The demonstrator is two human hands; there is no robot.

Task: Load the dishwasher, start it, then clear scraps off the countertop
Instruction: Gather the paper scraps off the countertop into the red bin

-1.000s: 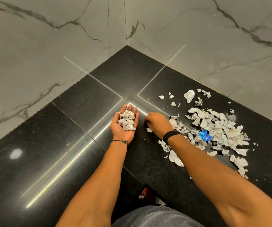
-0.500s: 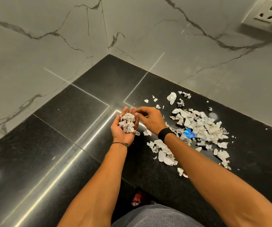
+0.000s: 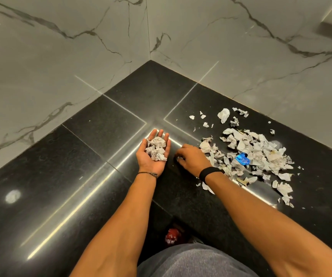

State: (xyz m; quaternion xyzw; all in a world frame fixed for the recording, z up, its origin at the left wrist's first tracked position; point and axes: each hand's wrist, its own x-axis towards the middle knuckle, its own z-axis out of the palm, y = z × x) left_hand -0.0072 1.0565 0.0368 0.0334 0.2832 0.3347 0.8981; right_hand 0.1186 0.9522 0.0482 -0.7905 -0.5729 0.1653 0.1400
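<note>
Right hand (image 3: 193, 159) has dropped from the left hand (image 3: 151, 162), its open palm heaped with paper scraps (image 3: 157, 149), to the black surface (image 3: 101, 136), fingers curled, grip unclear. Scrap pile (image 3: 261, 150) with blue wrapper (image 3: 242, 159) lies just beside it.

No legible text, labels, numbers or signs anywhere in view.

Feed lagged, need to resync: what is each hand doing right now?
Left hand: open, palm up, carrying paper scraps.
Right hand: fingers curled down onto the countertop; whether it pinches a scrap cannot be told.
</note>
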